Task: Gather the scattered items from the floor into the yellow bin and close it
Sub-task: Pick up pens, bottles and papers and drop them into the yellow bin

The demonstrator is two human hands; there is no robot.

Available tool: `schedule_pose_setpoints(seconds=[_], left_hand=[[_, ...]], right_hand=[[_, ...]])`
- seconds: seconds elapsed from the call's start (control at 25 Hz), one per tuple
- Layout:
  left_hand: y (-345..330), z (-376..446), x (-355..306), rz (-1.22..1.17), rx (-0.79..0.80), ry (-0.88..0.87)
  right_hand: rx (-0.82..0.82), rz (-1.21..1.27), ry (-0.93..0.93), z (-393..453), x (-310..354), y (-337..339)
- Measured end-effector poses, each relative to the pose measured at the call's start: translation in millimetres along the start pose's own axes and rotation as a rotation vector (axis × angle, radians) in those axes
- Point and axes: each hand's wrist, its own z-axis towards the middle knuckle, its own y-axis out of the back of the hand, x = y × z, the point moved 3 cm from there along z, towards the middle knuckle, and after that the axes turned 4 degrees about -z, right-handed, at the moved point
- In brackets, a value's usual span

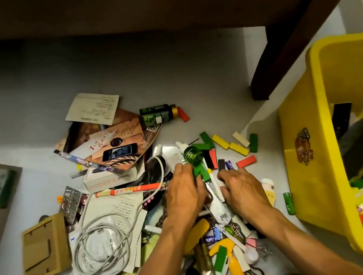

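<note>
The yellow bin [302,116] stands open at the right, with a dark roll, black strips, blocks and markers inside. A heap of scattered items covers the floor in front of me. My left hand [183,192] grips green blocks [200,171] beside a green glass bottle [192,156]. My right hand [240,187] lies on the pile close by, its fingers curled around small pieces near a black block [221,164] and a white marker [215,185]. Red, yellow, green and cream blocks [238,148] lie just beyond both hands.
Left of my hands lie a coiled white cable [102,245], papers, a wooden box [45,248], magazines with a phone [120,151] and a dark green bottle [158,114]. A dark wooden table leg [282,54] stands behind the bin. No lid shows.
</note>
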Motion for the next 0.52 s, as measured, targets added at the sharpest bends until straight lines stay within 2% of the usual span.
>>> schedule_pose_setpoints(seconds=[0.12, 0.28, 0.4, 0.48, 0.52], left_hand=[[-2, -1, -12, -0.159, -0.013, 0.029], [-13, 4, -27, -0.041, 0.059, 0.141], [-15, 9, -33, 0.025, 0.078, 0.188], [-12, 12, -28, -0.035, 0.049, 0.199], [-11, 12, -23, -0.105, 0.044, 0.226]], right_hand=[[0.04, 0.006, 0.025, 4, 4, -2], [0.039, -0.042, 0.06, -5, 5, -9], [0.048, -0.176, 0.048, -10, -3, -12], [0.001, -0.097, -0.024, -14, -11, -11], [-0.041, 0.043, -0.105, -17, -15, -9]])
